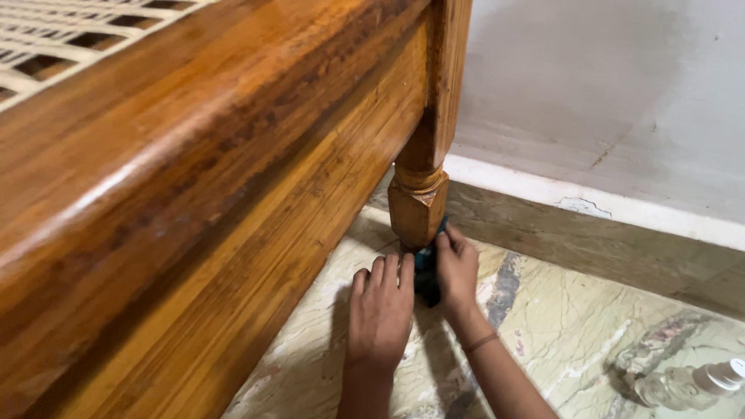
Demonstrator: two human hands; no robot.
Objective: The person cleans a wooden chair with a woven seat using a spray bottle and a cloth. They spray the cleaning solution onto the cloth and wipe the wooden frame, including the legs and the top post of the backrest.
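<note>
Right hand (456,268) presses teal cloth (425,268) against bed leg (417,208); left hand (380,310) rests flat beside it; best rub firmly round the base.

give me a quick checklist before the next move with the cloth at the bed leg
1. Cloth against the bed leg: ok, pressed at its base.
2. Right hand gripping the cloth: ok.
3. Left hand steadying on the floor: ok, flat beside the cloth.
4. Bottle out of the way: ok, it lies apart, right of the arms.
5. Back of the leg wiped: cannot tell, hidden.
</note>
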